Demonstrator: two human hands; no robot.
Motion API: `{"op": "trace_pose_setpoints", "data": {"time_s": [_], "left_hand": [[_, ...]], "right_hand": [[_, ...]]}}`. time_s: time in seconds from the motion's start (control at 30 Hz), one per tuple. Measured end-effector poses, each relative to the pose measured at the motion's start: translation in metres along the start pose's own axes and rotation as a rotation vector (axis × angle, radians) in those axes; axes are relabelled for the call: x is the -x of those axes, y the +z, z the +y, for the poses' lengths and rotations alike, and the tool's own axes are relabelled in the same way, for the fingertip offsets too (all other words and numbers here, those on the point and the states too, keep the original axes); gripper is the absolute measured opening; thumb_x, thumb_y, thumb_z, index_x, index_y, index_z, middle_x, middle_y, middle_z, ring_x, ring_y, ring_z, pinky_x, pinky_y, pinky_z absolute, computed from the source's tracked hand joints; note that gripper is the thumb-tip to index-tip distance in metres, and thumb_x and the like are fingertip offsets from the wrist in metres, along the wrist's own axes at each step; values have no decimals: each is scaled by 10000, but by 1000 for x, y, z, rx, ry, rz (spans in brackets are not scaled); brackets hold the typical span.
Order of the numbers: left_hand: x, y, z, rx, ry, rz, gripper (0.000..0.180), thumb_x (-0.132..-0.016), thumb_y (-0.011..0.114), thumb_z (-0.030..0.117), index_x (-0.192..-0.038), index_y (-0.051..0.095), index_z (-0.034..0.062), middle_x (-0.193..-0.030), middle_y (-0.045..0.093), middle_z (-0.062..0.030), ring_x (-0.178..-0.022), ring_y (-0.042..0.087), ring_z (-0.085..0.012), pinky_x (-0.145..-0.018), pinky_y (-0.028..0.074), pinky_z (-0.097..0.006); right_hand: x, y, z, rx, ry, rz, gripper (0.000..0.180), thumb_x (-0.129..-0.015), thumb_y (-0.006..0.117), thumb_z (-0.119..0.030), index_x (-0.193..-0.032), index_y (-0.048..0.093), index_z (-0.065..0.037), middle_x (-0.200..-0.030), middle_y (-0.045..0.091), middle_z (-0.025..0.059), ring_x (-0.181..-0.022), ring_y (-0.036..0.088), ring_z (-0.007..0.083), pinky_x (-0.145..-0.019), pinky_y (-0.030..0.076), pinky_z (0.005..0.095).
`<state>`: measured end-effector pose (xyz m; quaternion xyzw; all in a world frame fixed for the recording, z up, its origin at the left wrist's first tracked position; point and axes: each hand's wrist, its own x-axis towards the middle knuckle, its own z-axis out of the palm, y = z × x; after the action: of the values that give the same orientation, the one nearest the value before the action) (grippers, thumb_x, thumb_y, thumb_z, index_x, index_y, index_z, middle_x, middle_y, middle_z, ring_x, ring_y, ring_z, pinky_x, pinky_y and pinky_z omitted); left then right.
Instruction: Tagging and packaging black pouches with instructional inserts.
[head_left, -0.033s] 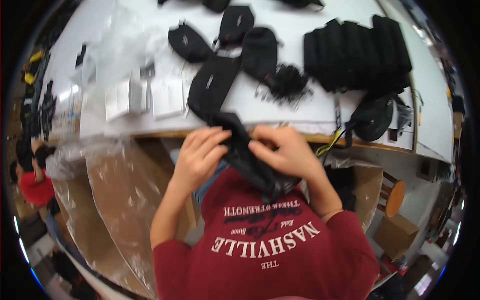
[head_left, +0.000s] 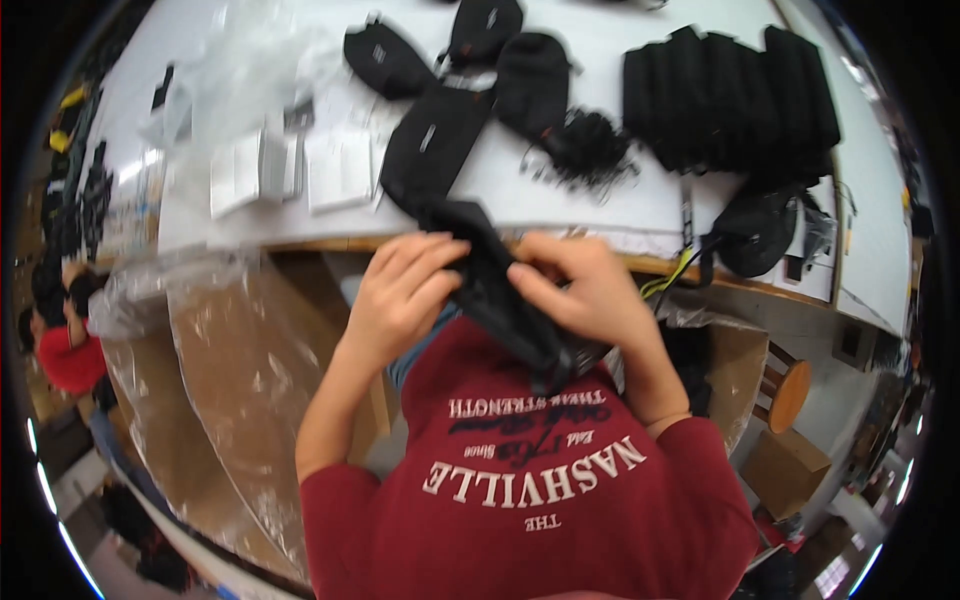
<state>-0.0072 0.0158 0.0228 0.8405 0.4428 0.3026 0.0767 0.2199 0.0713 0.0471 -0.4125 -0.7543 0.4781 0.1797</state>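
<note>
A black fabric pouch [head_left: 502, 305] hangs at a slant between my hands, over the table's near edge and in front of my shirt. My left hand [head_left: 405, 285] pinches its left side, fingers curled at the upper part. On the opposite side, my right hand [head_left: 588, 285] grips the pouch with thumb and bent fingers. Just beyond lies a flat black pouch [head_left: 432, 145] with a small light label; the held one's upper end meets or overlaps it. More black pouches [head_left: 533, 85] lie farther back. A tangle of black cords [head_left: 590, 150] rests to their right.
A row of stacked black pouches [head_left: 730, 100] stands at the right. White card stacks [head_left: 245, 175] and clear plastic bags [head_left: 240, 75] sit at the left. Below the table edge are plastic-lined cardboard boxes [head_left: 225, 370] and a wooden stool [head_left: 790, 395]. A person in red [head_left: 72, 355] is far left.
The view has shifted slightly, so the tabletop things sit higher in the picture. Both hands keep their grip on the pouch, which has hardly moved.
</note>
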Motion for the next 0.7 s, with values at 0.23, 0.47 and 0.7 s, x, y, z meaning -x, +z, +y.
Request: {"op": "trace_pose_setpoints", "data": {"time_s": [0.23, 0.47, 0.7], "left_hand": [[18, -1, 8, 31, -51, -58, 234, -587, 653, 0, -804, 588, 57, -1039, 645, -62, -1016, 596, -261, -890, 448, -388], [28, 4, 8, 8, 20, -35, 340, -550, 708, 117, -889, 691, 108, -917, 626, -5, -887, 576, -203, -861, 458, -370], [26, 10, 8, 57, 68, 59, 287, -602, 691, 107, -888, 689, 95, -876, 647, 0, -827, 603, -181, -761, 502, -344]], "right_hand": [[9, 14, 2, 72, -144, 48, 142, -818, 653, -184, -794, 584, -62, -574, 571, 75, -510, 589, 232, -486, 431, 320], [11, 21, -1, 56, -179, 18, 138, -808, 665, -150, -767, 589, -44, -527, 491, 68, -440, 467, 181, -452, 350, 304], [10, 22, 2, -83, -119, -110, 129, -817, 655, -118, -769, 577, -27, -501, 429, 43, -431, 408, 132, -437, 308, 287]]}}
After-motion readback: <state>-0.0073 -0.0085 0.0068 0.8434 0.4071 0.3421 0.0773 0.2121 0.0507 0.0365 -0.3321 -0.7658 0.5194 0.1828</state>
